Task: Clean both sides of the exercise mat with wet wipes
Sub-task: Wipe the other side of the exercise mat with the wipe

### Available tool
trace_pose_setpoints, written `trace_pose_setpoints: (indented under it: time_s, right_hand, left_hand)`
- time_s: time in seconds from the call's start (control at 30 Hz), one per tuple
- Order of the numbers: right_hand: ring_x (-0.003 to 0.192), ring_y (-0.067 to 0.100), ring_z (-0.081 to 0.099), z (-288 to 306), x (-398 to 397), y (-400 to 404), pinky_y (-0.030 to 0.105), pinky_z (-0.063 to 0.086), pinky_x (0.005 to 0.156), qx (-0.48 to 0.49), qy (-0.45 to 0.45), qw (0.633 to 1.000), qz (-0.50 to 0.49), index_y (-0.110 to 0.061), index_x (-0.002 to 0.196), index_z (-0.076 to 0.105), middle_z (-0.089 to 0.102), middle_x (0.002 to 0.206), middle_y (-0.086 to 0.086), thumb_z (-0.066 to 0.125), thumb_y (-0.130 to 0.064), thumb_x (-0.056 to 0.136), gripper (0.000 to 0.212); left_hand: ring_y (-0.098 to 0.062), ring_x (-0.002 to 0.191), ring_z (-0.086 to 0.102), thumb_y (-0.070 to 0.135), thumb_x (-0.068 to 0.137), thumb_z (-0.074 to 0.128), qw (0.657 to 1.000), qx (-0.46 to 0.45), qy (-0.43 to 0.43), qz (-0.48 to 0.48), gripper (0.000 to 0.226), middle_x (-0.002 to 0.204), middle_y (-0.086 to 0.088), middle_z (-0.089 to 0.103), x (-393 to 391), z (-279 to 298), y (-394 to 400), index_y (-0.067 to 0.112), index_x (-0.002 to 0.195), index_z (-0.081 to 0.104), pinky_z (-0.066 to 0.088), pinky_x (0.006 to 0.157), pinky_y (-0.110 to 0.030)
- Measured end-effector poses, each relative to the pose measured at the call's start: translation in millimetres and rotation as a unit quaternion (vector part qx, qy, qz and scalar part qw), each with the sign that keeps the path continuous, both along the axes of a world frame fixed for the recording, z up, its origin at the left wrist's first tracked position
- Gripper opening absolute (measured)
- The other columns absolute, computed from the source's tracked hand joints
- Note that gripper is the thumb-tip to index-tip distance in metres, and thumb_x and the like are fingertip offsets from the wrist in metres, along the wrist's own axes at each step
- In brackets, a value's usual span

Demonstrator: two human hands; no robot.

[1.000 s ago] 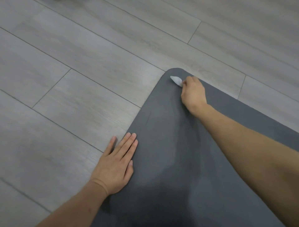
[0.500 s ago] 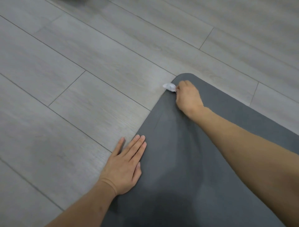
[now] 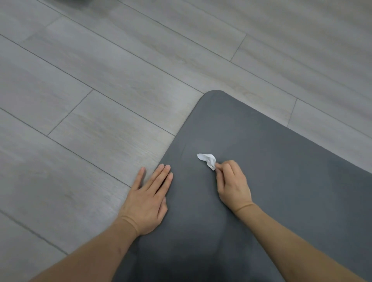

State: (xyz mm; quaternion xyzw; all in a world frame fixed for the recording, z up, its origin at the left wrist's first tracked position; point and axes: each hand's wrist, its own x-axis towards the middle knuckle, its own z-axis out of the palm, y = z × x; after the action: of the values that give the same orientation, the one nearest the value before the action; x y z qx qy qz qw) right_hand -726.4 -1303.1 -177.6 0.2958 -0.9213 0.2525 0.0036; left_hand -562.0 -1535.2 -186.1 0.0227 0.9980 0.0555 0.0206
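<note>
A dark grey exercise mat (image 3: 271, 161) lies flat on the floor, its rounded corner pointing away from me. My right hand (image 3: 233, 185) rests on the mat and pinches a small crumpled white wet wipe (image 3: 207, 160), which sticks out past my fingertips onto the mat. My left hand (image 3: 148, 199) lies flat with straight fingers across the mat's left edge, fingertips on the mat and thumb on the floor. A darker patch shows on the mat near my body.
Pale grey wood-look floor planks (image 3: 100, 100) surround the mat on the left and beyond its corner. Something dark and blurred (image 3: 76, 1) shows at the top left edge.
My right hand has drawn the wipe back from the mat's far corner toward me, to the middle of the mat. My left hand has stayed flat on the mat's left edge.
</note>
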Motion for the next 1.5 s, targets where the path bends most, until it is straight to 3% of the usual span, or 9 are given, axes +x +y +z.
trace_pose_setpoints:
  time_s: [0.57,0.8,0.97,1.03,1.1,1.2,1.27,1.4,1.5]
  right_hand:
    - [0.084,0.024,0.050,-3,-5,6,0.029,0.042,0.074,-0.070,0.040,0.996,-0.049,-0.005,0.100,0.063,0.051,0.093,0.008,0.050,-0.010,0.100,0.014]
    - [0.091,0.027,0.054,0,-24,21,0.038,0.046,0.081,-0.011,0.046,0.998,0.038,-0.007,0.101,0.062,0.053,0.098,0.008,0.051,-0.013,0.100,0.013]
    - [0.097,0.038,0.054,12,-44,72,0.043,0.041,0.083,0.044,0.019,0.987,-0.151,-0.001,0.098,0.059,0.056,0.103,0.019,0.049,-0.012,0.099,0.015]
    - [0.092,0.038,0.055,13,6,75,0.044,0.043,0.081,0.058,0.030,0.995,-0.077,-0.004,0.097,0.060,0.056,0.099,0.017,0.051,-0.013,0.099,0.013]
    - [0.085,0.033,0.054,14,83,75,0.041,0.046,0.076,0.037,0.023,0.997,0.070,-0.007,0.094,0.059,0.055,0.093,0.012,0.054,-0.013,0.098,0.008]
    - [0.082,0.025,0.048,20,131,99,0.034,0.042,0.069,0.099,0.030,0.963,0.249,-0.011,0.094,0.056,0.050,0.093,0.008,0.056,-0.009,0.094,0.002]
    - [0.083,0.032,0.052,24,72,110,0.039,0.043,0.067,0.129,0.087,0.975,0.160,-0.011,0.090,0.051,0.048,0.092,0.011,0.053,-0.008,0.092,0.004]
    - [0.088,0.042,0.054,28,-23,115,0.044,0.041,0.073,0.120,0.061,0.982,-0.129,-0.003,0.092,0.055,0.052,0.096,0.020,0.052,-0.001,0.091,0.003]
    - [0.080,0.039,0.055,21,49,91,0.042,0.039,0.070,0.078,0.066,0.990,-0.095,-0.005,0.088,0.057,0.055,0.088,0.017,0.056,-0.002,0.092,0.004]
  left_hand:
    - [-0.029,0.157,0.024,0.039,0.095,0.038,0.999,-0.008,0.042,-0.032,0.062,0.169,-0.014,0.025,4,-7,2,0.029,0.157,0.045,0.019,0.124,-0.060]
    - [-0.030,0.154,0.032,0.038,0.099,0.039,0.989,-0.022,0.102,-0.104,0.055,0.165,-0.008,0.037,3,-5,2,0.032,0.151,0.053,0.024,0.121,-0.063]
    - [-0.026,0.146,0.046,0.037,0.102,0.037,0.983,-0.030,0.110,-0.147,0.050,0.158,-0.003,0.049,3,-7,3,0.032,0.148,0.057,0.036,0.117,-0.050]
    - [-0.024,0.148,0.043,0.038,0.102,0.035,0.986,-0.029,0.096,-0.133,0.051,0.160,0.000,0.046,6,-11,4,0.034,0.150,0.054,0.038,0.117,-0.048]
    - [-0.023,0.151,0.039,0.039,0.102,0.032,0.990,-0.028,0.072,-0.117,0.053,0.163,0.002,0.041,6,-13,5,0.035,0.152,0.050,0.035,0.119,-0.048]
    - [-0.019,0.157,0.019,0.043,0.101,0.018,0.998,-0.001,0.026,-0.052,0.060,0.169,0.005,0.027,10,-13,23,0.038,0.158,0.036,0.016,0.126,-0.043]
    - [-0.015,0.158,0.002,0.047,0.102,0.011,0.999,0.023,0.003,-0.021,0.063,0.172,0.007,0.013,27,-12,34,0.036,0.162,0.026,0.002,0.127,-0.040]
    - [-0.018,0.160,0.007,0.052,0.106,0.022,0.999,-0.004,0.032,0.002,0.062,0.173,0.005,0.014,94,-17,27,0.029,0.164,0.023,0.011,0.126,-0.046]
    - [-0.016,0.160,0.008,0.050,0.106,0.024,0.999,-0.014,0.034,0.022,0.063,0.173,0.005,0.015,108,-18,23,0.028,0.164,0.024,0.014,0.126,-0.047]
